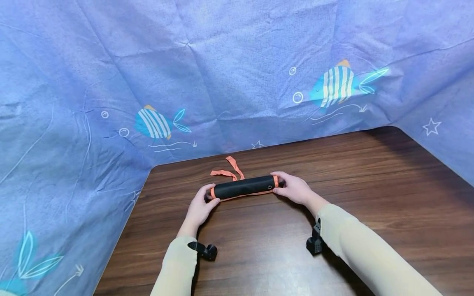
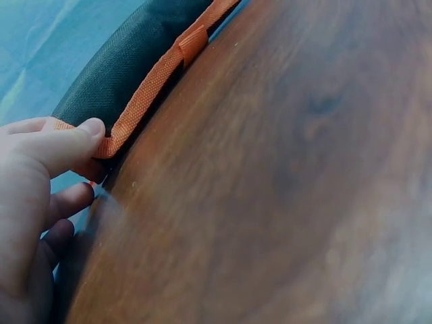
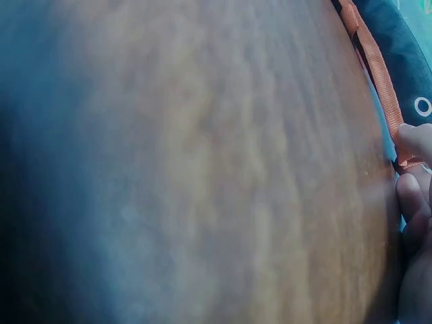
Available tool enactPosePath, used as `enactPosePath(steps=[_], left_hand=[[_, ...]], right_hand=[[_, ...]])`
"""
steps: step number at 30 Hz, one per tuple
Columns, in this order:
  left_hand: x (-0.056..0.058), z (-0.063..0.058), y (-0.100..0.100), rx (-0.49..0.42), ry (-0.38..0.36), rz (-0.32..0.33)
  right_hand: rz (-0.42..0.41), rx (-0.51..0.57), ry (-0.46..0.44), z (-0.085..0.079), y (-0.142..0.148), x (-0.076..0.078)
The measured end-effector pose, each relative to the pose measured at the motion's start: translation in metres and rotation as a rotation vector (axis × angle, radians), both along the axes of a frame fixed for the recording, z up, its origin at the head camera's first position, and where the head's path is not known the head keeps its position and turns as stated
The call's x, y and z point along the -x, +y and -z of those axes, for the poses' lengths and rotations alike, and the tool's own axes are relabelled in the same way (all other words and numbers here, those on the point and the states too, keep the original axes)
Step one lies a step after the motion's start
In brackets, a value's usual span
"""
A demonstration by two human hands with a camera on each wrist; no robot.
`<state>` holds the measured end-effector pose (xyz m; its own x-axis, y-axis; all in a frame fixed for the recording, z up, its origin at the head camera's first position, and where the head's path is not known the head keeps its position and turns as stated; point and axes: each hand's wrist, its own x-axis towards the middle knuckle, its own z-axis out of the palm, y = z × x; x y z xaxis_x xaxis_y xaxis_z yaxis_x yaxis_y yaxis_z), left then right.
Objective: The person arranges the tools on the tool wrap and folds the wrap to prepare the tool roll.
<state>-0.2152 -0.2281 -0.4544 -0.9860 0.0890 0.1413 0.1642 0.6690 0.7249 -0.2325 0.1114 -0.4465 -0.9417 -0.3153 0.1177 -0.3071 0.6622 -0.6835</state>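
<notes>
A rolled-up black fabric pouch (image 1: 244,187) with orange edging lies across the table between my hands. My left hand (image 1: 200,207) grips its left end, and in the left wrist view the thumb (image 2: 91,128) presses on the orange trim (image 2: 152,88). At the other end my right hand (image 1: 294,189) holds the roll between thumb and fingers, beside a small metal eyelet (image 3: 422,106). Two orange ties (image 1: 234,166) stretch loose from the roll's far side. The inside of the roll is hidden.
The dark wooden table (image 1: 252,246) runs back to a blue cloth (image 1: 229,74) printed with fish, which hangs behind it and along both sides. Black wrist cameras sit on both cuffs, the left one (image 1: 207,251) close over the tabletop.
</notes>
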Motion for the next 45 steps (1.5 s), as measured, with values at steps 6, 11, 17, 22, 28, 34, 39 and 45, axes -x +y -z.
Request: enactPosePath(steps=[6, 11, 17, 22, 28, 34, 39, 45], left_hand=[[-0.0016, -0.0002, -0.0005, -0.014, -0.021, -0.042], [-0.0021, -0.0009, -0.0016, -0.024, -0.034, -0.068], [-0.0020, -0.0013, -0.0032, -0.003, -0.054, -0.081], [-0.0023, -0.0015, -0.0021, 0.022, -0.038, -0.080], [0.0000, -0.0044, 0.0037, 0.023, -0.010, -0.090], [0.0008, -0.0045, 0.0050, 0.025, -0.008, -0.092], [-0.0008, -0.0035, 0.0040, 0.012, -0.001, -0.093], [-0.0006, -0.0006, 0.0047, 0.019, 0.014, -0.096]], right_hand=[[0.006, 0.012, -0.001, 0.0001, -0.0014, 0.0015], [0.005, 0.026, 0.003, 0.0007, -0.0026, 0.0021], [0.019, 0.023, -0.021, 0.0008, -0.0049, 0.0041], [0.028, 0.036, -0.024, -0.0005, -0.0051, 0.0050], [0.050, 0.048, 0.020, -0.0028, -0.0032, 0.0070], [0.063, 0.018, -0.012, -0.0013, -0.0030, 0.0068], [0.059, 0.027, -0.012, 0.0006, -0.0035, 0.0057], [0.055, 0.051, 0.013, 0.0013, -0.0030, 0.0037]])
